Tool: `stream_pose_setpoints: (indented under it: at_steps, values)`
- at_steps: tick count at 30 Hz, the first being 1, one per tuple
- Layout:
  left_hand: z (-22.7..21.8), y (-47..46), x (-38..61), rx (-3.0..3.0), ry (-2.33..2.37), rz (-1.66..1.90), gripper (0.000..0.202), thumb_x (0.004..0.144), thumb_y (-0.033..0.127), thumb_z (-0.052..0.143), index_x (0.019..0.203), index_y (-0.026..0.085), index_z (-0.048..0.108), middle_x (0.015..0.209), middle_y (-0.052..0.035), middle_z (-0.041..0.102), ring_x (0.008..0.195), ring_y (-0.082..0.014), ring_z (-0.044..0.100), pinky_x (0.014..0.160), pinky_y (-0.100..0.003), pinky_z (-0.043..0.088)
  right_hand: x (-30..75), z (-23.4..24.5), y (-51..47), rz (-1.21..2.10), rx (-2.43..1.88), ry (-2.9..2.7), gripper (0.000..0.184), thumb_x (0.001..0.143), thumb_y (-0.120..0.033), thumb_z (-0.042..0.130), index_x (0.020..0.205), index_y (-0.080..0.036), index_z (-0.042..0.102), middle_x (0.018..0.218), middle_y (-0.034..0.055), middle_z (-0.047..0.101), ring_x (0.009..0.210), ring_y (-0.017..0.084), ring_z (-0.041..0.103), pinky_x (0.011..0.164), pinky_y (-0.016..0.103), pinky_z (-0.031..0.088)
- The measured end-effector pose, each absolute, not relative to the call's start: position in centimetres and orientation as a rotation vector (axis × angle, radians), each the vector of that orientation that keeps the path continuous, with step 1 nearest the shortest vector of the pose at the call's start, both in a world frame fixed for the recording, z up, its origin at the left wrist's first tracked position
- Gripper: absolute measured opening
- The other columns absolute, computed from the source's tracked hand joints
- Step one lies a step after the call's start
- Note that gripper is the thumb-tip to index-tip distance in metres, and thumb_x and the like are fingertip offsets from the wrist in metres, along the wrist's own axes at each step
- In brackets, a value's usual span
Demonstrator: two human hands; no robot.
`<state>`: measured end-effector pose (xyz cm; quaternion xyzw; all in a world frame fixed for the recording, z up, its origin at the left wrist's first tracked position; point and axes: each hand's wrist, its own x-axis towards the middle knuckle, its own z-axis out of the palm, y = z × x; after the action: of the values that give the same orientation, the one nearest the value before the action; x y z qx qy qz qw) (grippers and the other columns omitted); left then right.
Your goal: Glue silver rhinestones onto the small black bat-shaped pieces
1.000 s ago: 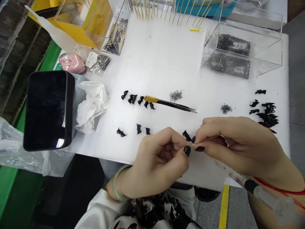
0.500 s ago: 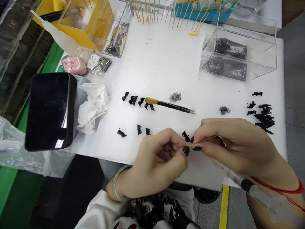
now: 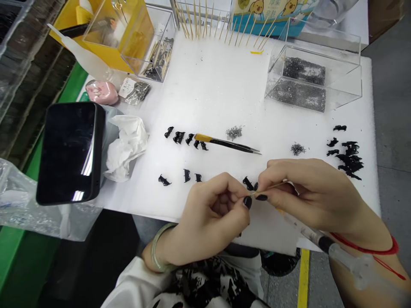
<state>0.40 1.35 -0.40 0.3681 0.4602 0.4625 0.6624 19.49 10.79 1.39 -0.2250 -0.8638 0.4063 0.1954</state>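
Note:
My left hand (image 3: 212,214) is curled at the near edge of the white foam board (image 3: 218,94), its thumb and fingers pinched on something too small to make out. My right hand (image 3: 311,192) pinches a thin wooden stick (image 3: 269,187) whose tip meets the left fingertips. A syringe (image 3: 324,246) runs back under my right wrist. A small black bat-shaped piece (image 3: 248,183) lies just beyond the fingertips. More black pieces (image 3: 184,175) lie in rows to the left, and a pile of them (image 3: 348,156) sits at the right.
Yellow-handled tweezers (image 3: 227,143) lie mid-board beside a small heap of silver beads (image 3: 234,132). A clear box of dark beads (image 3: 308,81) stands back right. Upright sticks (image 3: 221,21) line the far edge. A phone (image 3: 69,152) and crumpled tissue (image 3: 126,141) sit left.
Both hands stay pinched together at the same spot; the view has drifted slightly, so the board's contents appear shifted a little left and down.

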Motion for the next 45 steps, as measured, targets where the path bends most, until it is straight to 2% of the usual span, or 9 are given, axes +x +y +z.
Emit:
stream_pose_setpoints:
  at_steps: [6, 14, 19, 23, 29, 33, 36, 40, 45]
  values:
    - [-0.3, 1.4, 0.5, 0.806, 1.06, 1.038, 0.016, 0.082, 0.004, 0.064, 0.081, 0.019, 0.059, 0.059, 0.0062, 0.057, 0.042, -0.0049, 0.05, 0.035, -0.013, 0.035, 19.8, 1.3, 10.8, 1.126, -0.604, -2.411, 0.017, 0.093, -0.003, 0.055, 0.093, -0.019, 0.061, 0.06, -0.0069, 0.05, 0.05, 0.004, 0.042, 0.049, 0.016, 0.033]
    - [-0.2, 1.3, 0.5, 0.797, 1.075, 1.012, 0.016, 0.081, 0.003, 0.064, 0.081, 0.019, 0.06, 0.06, 0.0061, 0.057, 0.045, -0.0049, 0.051, 0.038, -0.013, 0.038, 19.1, 1.4, 10.7, 1.098, -0.599, -2.382, 0.022, 0.09, 0.002, 0.056, 0.09, -0.019, 0.062, 0.066, -0.0066, 0.053, 0.053, 0.002, 0.043, 0.049, 0.016, 0.032]
    - [-0.3, 1.3, 0.5, 0.847, 1.09, 1.037, 0.019, 0.079, 0.001, 0.062, 0.079, 0.019, 0.059, 0.06, 0.0067, 0.055, 0.042, -0.0044, 0.047, 0.038, -0.015, 0.037, 19.8, 1.6, 10.4, 1.114, -0.699, -2.238, 0.021, 0.089, -0.001, 0.06, 0.093, -0.021, 0.064, 0.064, -0.0063, 0.053, 0.052, 0.005, 0.044, 0.049, 0.019, 0.037]
    - [-0.6, 0.8, 0.3, 0.909, 1.065, 1.107, 0.019, 0.083, 0.001, 0.061, 0.08, 0.02, 0.058, 0.06, 0.0066, 0.053, 0.039, -0.0043, 0.041, 0.037, -0.017, 0.034, 20.8, 1.9, 10.4, 0.771, -1.034, -2.136, 0.015, 0.093, -0.01, 0.067, 0.095, -0.025, 0.065, 0.068, -0.003, 0.06, 0.062, 0.012, 0.055, 0.054, 0.027, 0.044]
    - [-0.3, -1.0, -0.3, 1.426, 1.109, 1.345, 0.031, 0.08, -0.003, 0.057, 0.098, 0.021, 0.063, 0.073, -0.0002, 0.062, 0.06, -0.0132, 0.057, 0.053, -0.027, 0.047, 20.8, 0.4, 11.5, 0.31, -1.214, -2.269, 0.013, 0.093, -0.013, 0.063, 0.086, -0.022, 0.07, 0.082, 0.0056, 0.069, 0.082, 0.024, 0.061, 0.072, 0.04, 0.051]
    - [0.1, -0.3, -0.4, 1.759, 1.301, 1.313, 0.036, 0.075, -0.008, 0.059, 0.098, 0.019, 0.063, 0.078, -0.0022, 0.063, 0.069, -0.0168, 0.06, 0.06, -0.031, 0.052, 20.5, -1.0, 11.7, 0.116, -1.288, -2.287, 0.015, 0.093, -0.014, 0.063, 0.086, -0.02, 0.075, 0.083, 0.008, 0.068, 0.092, 0.029, 0.059, 0.076, 0.043, 0.051]
    - [-0.3, 0.5, -0.3, 1.957, 1.511, 1.189, 0.03, 0.079, -0.007, 0.061, 0.094, 0.019, 0.064, 0.084, -0.0046, 0.064, 0.079, -0.0201, 0.061, 0.069, -0.035, 0.053, 20.6, -1.6, 11.6, 0.068, -1.298, -2.299, 0.015, 0.092, -0.013, 0.065, 0.086, -0.018, 0.077, 0.084, 0.0091, 0.069, 0.092, 0.03, 0.059, 0.081, 0.046, 0.051]
    - [-1.1, 0.7, -0.2, 2.101, 1.61, 1.077, 0.025, 0.082, -0.004, 0.064, 0.092, 0.019, 0.066, 0.089, -0.0061, 0.064, 0.08, -0.0207, 0.059, 0.066, -0.034, 0.05, 20.6, -1.7, 11.7, 0.056, -1.286, -2.312, 0.016, 0.094, -0.017, 0.064, 0.086, -0.019, 0.078, 0.091, 0.0116, 0.068, 0.098, 0.034, 0.058, 0.086, 0.051, 0.051]
    - [-1.0, 0.3, -0.4, 2.183, 1.584, 1.055, 0.03, 0.082, -0.007, 0.064, 0.099, 0.017, 0.07, 0.095, -0.0094, 0.069, 0.082, -0.0219, 0.061, 0.072, -0.036, 0.052, 20.2, -1.0, 11.7, 0.082, -1.234, -2.242, 0.018, 0.096, -0.018, 0.061, 0.091, -0.017, 0.078, 0.089, 0.013, 0.07, 0.095, 0.032, 0.058, 0.079, 0.047, 0.054]
